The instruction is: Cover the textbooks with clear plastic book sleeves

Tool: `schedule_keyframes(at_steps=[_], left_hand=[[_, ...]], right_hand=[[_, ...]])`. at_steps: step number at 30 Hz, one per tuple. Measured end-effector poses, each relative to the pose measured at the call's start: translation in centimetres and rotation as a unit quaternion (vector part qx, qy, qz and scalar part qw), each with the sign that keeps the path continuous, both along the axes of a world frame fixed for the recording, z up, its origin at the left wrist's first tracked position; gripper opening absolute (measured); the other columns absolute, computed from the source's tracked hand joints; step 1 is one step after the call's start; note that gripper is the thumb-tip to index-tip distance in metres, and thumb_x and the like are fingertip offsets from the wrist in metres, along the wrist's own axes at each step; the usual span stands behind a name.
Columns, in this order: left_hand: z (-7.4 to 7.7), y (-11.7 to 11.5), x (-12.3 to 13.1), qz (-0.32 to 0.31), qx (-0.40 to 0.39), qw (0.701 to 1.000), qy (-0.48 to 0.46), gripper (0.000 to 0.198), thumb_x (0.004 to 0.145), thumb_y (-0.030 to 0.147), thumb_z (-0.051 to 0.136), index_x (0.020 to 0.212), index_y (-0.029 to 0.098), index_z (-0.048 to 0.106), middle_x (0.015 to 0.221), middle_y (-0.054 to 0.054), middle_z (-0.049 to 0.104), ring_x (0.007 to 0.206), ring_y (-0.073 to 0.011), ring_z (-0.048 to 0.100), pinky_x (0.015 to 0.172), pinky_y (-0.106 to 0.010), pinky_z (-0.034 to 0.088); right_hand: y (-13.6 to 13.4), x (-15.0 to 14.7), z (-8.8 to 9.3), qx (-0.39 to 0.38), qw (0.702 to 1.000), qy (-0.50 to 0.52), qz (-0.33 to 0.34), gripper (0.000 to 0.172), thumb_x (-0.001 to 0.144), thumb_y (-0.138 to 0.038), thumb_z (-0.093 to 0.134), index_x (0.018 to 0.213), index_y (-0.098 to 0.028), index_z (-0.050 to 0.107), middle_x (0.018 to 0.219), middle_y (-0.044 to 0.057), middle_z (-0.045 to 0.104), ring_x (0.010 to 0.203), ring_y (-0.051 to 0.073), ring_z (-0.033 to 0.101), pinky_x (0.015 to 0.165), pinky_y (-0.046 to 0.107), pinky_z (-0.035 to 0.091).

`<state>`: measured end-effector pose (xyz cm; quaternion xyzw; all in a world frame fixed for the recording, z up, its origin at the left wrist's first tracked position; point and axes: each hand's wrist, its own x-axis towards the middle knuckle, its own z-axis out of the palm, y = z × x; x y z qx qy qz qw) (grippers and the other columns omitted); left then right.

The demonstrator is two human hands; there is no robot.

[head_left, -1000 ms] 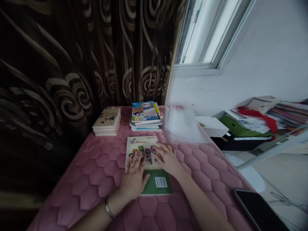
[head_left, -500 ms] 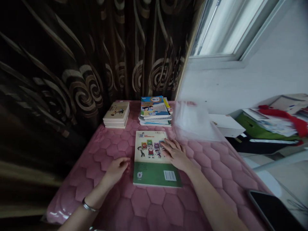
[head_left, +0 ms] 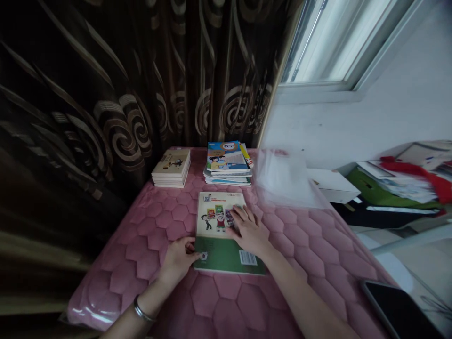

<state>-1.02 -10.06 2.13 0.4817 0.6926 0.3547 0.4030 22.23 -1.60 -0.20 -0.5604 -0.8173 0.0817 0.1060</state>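
And here's daylight in the window (head_left: 335,52), upper right, beside white wall (head_left: 399,99); dark swirl-patterned curtain (head_left: 123,94) fills the left, pink-covered table (head_left: 151,226) below, pale floor (head_left: 427,268) at right!

Dark patterned curtain (head_left: 141,94) beside a window (head_left: 339,42)

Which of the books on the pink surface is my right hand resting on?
The cream-and-green book, lying alone, nearest you. The others sit farther back in two piles: the left pile topped in beige, the right pile in blue.
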Motion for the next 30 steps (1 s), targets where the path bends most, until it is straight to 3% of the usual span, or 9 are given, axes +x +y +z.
schedule_keyframes(at_steps=[7,11,18,25,30], left_hand=[[0.0,0.1,-0.3,0.006,0.005,1.000,0.004,0.030,0.052,0.013,0.076,0.081,0.024,0.074,0.064,0.002,0.068,0.065,-0.0196,0.063,0.064,-0.026,0.043],[-0.3,0.1,-0.5,-0.005,-0.006,1.000,0.014,0.030,0.055,0.015,0.074,0.084,0.023,0.074,0.065,0.001,0.069,0.065,-0.0195,0.064,0.064,-0.026,0.045],[-0.6,0.1,-0.7,-0.010,-0.012,1.000,0.009,0.032,0.057,0.016,0.073,0.088,0.022,0.073,0.065,0.002,0.068,0.065,-0.0190,0.064,0.062,-0.026,0.044],[0.1,-0.2,-0.3,0.002,0.017,0.998,-0.065,0.031,0.058,0.017,0.071,0.089,0.021,0.072,0.066,0.002,0.066,0.065,-0.0167,0.062,0.062,-0.025,0.045],[0.7,-0.3,-0.3,-0.032,0.028,0.993,-0.110,0.032,0.066,0.031,0.068,0.094,0.017,0.069,0.076,-0.003,0.070,0.071,-0.0180,0.064,0.066,-0.027,0.048]], right_hand=[[-0.1,0.4,0.2,-0.007,1.000,-0.009,0.009,0.055,0.093,-0.052,0.041,0.142,-0.028,0.044,0.154,0.006,0.034,0.142,0.033,0.022,0.111,0.064,0.017],[0.2,1.1,0.2,-0.014,1.000,-0.004,0.020,0.053,0.093,-0.051,0.042,0.143,-0.032,0.042,0.154,0.004,0.035,0.142,0.031,0.025,0.111,0.059,0.022],[0.6,2.4,1.0,-0.066,0.997,0.004,0.035,0.052,0.093,-0.047,0.042,0.144,-0.036,0.040,0.158,0.000,0.026,0.144,0.034,0.016,0.108,0.061,0.026],[0.7,2.4,1.0,-0.054,0.998,0.007,0.035,0.050,0.092,-0.044,0.045,0.140,-0.032,0.046,0.156,0.003,0.029,0.144,0.034,0.017,0.108,0.060,0.027],[0.7,2.3,1.1,-0.025,0.999,0.027,0.038,0.046,0.090,-0.043,0.051,0.134,-0.029,0.054,0.152,0.006,0.037,0.141,0.035,0.024,0.108,0.061,0.027]])
